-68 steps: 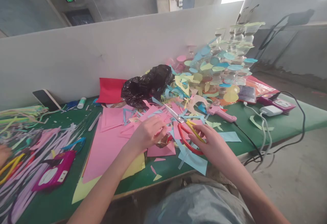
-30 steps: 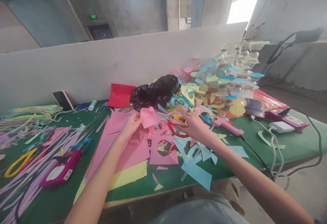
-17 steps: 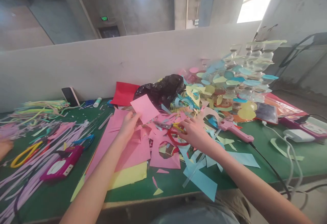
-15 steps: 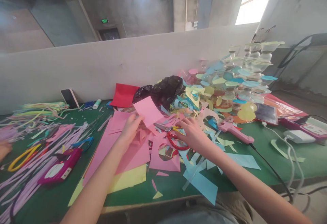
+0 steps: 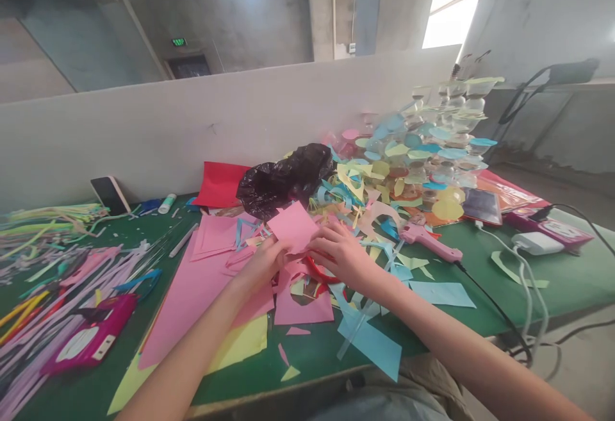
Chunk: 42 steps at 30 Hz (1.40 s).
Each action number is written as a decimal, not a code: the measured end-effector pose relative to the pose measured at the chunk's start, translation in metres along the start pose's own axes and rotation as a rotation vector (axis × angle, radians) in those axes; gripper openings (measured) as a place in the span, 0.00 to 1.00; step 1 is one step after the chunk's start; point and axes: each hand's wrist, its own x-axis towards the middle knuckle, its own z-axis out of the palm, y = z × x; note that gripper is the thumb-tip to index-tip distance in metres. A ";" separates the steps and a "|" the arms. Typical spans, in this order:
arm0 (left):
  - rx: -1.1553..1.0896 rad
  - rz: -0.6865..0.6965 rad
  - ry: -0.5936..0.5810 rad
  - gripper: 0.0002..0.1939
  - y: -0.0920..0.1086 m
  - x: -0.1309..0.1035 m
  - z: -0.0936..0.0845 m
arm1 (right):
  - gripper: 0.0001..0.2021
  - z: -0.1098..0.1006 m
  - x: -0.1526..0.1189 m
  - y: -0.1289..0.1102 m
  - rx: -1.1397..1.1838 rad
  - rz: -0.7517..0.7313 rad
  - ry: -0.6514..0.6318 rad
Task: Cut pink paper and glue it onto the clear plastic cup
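A small pink sheet of paper (image 5: 294, 225) is held up over the middle of the table. My left hand (image 5: 266, 261) pinches its lower left edge. At the right edge of the same sheet, my right hand (image 5: 342, 251) has its fingers closed. Below my right hand shows the red handle of a pair of scissors (image 5: 323, 272); the rest is hidden. Under my hands lie larger pink sheets (image 5: 177, 318), a pink sheet with cut-out holes (image 5: 307, 309) and many paper scraps.
A pink glue gun (image 5: 430, 241) with a black cord lies on the right. Behind it are stacked clear cups with paper discs (image 5: 451, 152). A black plastic bag (image 5: 283, 181) sits at the back. Pipe cleaners (image 5: 110, 280) and a magenta power strip (image 5: 91, 338) lie left.
My right hand has come off the scissors and moved left onto the small pink sheet. My left hand has shifted slightly right and lower. The view has turned a little to the right.
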 end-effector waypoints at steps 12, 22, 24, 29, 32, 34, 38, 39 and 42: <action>-0.236 0.069 0.034 0.29 0.000 0.002 0.000 | 0.12 0.008 0.004 0.008 0.492 0.430 0.147; -0.314 0.075 0.061 0.33 0.003 -0.002 0.006 | 0.13 0.011 0.005 0.009 0.645 0.573 0.033; -0.307 0.052 0.072 0.33 0.002 -0.002 0.006 | 0.11 0.014 0.005 0.010 0.609 0.543 0.062; -0.293 0.128 0.023 0.27 -0.004 0.002 0.005 | 0.12 0.021 0.004 0.014 0.671 0.525 0.142; -0.200 0.157 -0.013 0.20 -0.008 0.002 0.008 | 0.17 0.022 0.003 0.016 0.691 0.557 0.133; -0.135 0.147 -0.001 0.22 -0.010 0.001 0.009 | 0.17 0.021 0.004 0.016 0.661 0.561 0.132; -0.064 0.122 0.052 0.24 -0.015 0.002 0.009 | 0.14 0.018 0.005 0.015 0.671 0.553 0.155; -0.046 0.125 0.074 0.23 -0.016 0.003 0.009 | 0.14 0.017 0.005 0.014 0.684 0.552 0.156; 0.024 0.136 0.112 0.18 -0.018 0.005 0.006 | 0.12 0.014 0.004 0.010 0.607 0.519 0.135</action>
